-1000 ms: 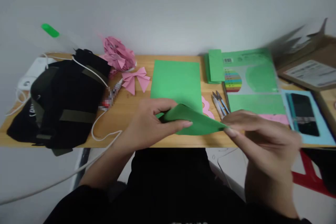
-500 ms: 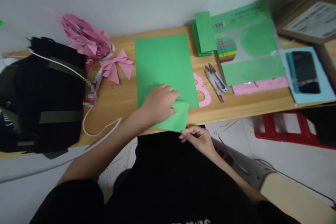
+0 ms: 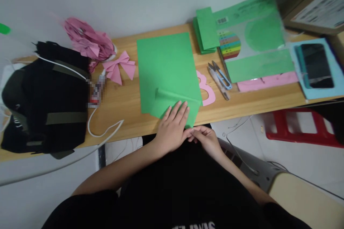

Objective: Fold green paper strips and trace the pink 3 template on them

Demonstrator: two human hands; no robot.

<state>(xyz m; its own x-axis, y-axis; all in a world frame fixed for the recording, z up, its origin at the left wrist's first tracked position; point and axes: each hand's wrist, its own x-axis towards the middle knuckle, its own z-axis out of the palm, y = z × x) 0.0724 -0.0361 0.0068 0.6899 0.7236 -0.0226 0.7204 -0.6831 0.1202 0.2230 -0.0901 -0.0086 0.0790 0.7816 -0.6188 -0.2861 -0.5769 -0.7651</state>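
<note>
A folded green paper [image 3: 177, 105] lies at the desk's front edge, on top of a flat green sheet [image 3: 165, 62]. My left hand [image 3: 173, 125] rests flat on the folded paper with fingers stretched out. My right hand [image 3: 205, 139] sits just below the desk edge, its fingertips pinched at the folded paper's near right corner, touching my left hand.
A black bag [image 3: 45, 96] with a white cable [image 3: 104, 134] fills the left of the wooden desk [image 3: 123, 107]. Pink paper bow [image 3: 119, 68], pink scraps [image 3: 86, 41], a glue tube [image 3: 96, 87], snips [image 3: 219, 78], a coloured paper pack [image 3: 252, 32], phone [image 3: 315, 64], red stool [image 3: 298, 128].
The folded green paper came down from the air onto the desk. My left hand flattened out on it, and my right hand dropped to its near corner. The view tilted down.
</note>
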